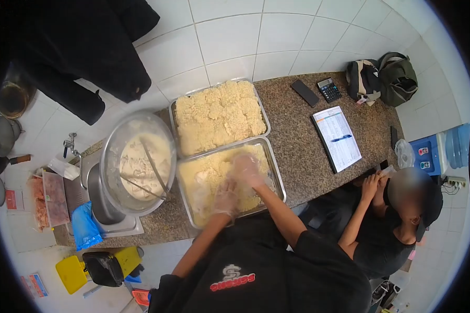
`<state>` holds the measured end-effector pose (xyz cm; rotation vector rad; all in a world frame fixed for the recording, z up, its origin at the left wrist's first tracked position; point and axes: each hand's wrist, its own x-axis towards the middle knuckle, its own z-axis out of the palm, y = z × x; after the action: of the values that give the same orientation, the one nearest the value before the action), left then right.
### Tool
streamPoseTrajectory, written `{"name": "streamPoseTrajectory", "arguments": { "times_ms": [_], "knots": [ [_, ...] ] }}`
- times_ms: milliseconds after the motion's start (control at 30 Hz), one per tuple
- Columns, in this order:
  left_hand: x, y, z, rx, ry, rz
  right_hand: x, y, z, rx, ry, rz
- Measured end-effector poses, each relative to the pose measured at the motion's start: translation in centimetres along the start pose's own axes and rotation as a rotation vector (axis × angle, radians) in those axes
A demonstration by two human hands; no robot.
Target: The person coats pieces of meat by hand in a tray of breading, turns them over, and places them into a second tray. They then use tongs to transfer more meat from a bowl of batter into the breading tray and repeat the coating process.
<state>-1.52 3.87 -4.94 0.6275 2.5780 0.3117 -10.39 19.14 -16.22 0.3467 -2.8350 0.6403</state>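
Both my hands wear clear plastic gloves and work inside the near metal tray, which holds pale yellow crumbs. My left hand lies low over the crumbs, fingers stretched toward the tray's middle. Just beyond and to its right, my right hand presses down into the crumbs; motion smears its fingers. Whether a piece lies under it is hidden. A whitish, coated piece rests in the crumbs left of my hands. Behind stands a second tray full of crumb-coated pieces.
Left of the trays, a large clear bowl holds pieces in pale batter and metal tongs, beside the sink. A blue bag hangs over the sink's front. Rightward are a notebook, a calculator and a seated person.
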Motion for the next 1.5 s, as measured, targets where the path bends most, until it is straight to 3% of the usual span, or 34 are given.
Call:
{"name": "streamPoseTrajectory", "arguments": {
  "times_ms": [67, 100, 167, 300, 367, 400, 467, 600, 667, 700, 767, 833, 900, 967, 1000, 1067, 1200, 1267, 1300, 1367, 1400, 1467, 1500],
  "knots": [
    [1.4, -1.5, 1.9, -0.113, -0.098, -0.099, 2.4, -2.1, -4.5, 0.152, -0.356, 0.2],
    [1.8, -1.7, 1.7, -0.104, -0.074, -0.084, 3.7, -2.3, -5.4, 0.138, -0.329, 0.194],
    [0.7, -1.4, 2.7, 0.214, -0.028, 0.067, 3.0, -3.2, -6.0, 0.075, -0.326, 0.228],
    [-0.2, -2.5, -1.1, 0.14, -0.163, 0.165, 2.5, -2.9, -6.4, 0.16, -0.364, 0.22],
    [-0.3, -6.3, 2.0, -0.282, 0.01, 0.175, 2.7, -3.5, -7.4, 0.228, -0.392, 0.3],
    [0.1, -7.1, 3.1, -0.276, 0.015, 0.175, 2.9, -4.0, -8.9, 0.23, -0.385, 0.296],
    [0.6, -8.8, 4.6, -0.352, 0.752, 0.133, 2.8, -5.3, -13.0, 0.399, -0.319, 0.17],
    [1.4, -3.1, -6.4, -0.684, 0.716, -0.104, 2.5, -5.7, -15.2, 0.484, -0.169, -0.074],
    [2.6, -3.4, -8.2, -0.823, 0.365, 0.103, 4.6, -6.3, -17.7, 0.706, -0.224, -0.145],
    [3.8, -4.7, -6.9, -0.823, 0.363, 0.1, 5.9, -6.5, -18.8, 0.709, -0.225, -0.143],
    [7.2, -7.7, -3.0, -1.43, 0.003, 0.073, 9.0, -6.1, -20.3, 0.595, -0.486, 0.076],
    [8.6, -6.5, -5.5, -1.507, 0.057, -0.008, 12.2, -4.6, -19.4, 0.425, -0.396, 0.089],
    [10.2, -4.3, -9.0, -1.592, 0.121, -0.085, 16.2, -2.9, -20.3, 0.453, -0.309, -0.006],
    [11.8, -3.1, -12.1, -1.86, 0.258, -0.17, 20.7, -1.9, -19.4, 0.394, -0.337, 0.079],
    [13.5, -3.9, -11.8, -1.865, 0.266, -0.178, 22.7, -1.1, -18.3, 0.396, -0.346, 0.073],
    [17.0, -5.7, -9.5, -1.659, 0.273, -0.4, 25.8, 0.7, -15.3, 0.31, -0.348, -0.064],
    [14.9, -4.2, -9.0, -1.876, 0.414, -0.443, 28.3, 0.7, -12.6, 0.172, -0.483, -0.018],
    [12.9, -4.2, -7.5, -1.818, 0.551, -0.485, 27.0, 0.8, -12.6, 0.108, -0.081, -0.159],
    [12.6, -5.2, -5.7, -1.83, 0.566, -0.511, 26.5, 0.1, -12.1, 0.116, -0.105, -0.174],
    [12.3, -7.4, -1.2, -1.888, 0.884, -0.463, 24.8, -1.2, -11.4, 0.246, 0.023, 0.032],
    [11.8, -7.2, -2.4, -1.889, 0.892, -0.473, 23.7, -1.8, -10.8, 0.25, 0.014, 0.027],
    [11.0, -6.4, -8.4, -1.023, 0.995, -0.427, 20.6, -3.5, -8.8, 0.111, -0.039, -0.027],
    [11.3, -6.5, -10.5, -1.022, 0.994, -0.424, 19.1, -4.3, -7.9, 0.039, -0.063, -0.05]
  ]
}}
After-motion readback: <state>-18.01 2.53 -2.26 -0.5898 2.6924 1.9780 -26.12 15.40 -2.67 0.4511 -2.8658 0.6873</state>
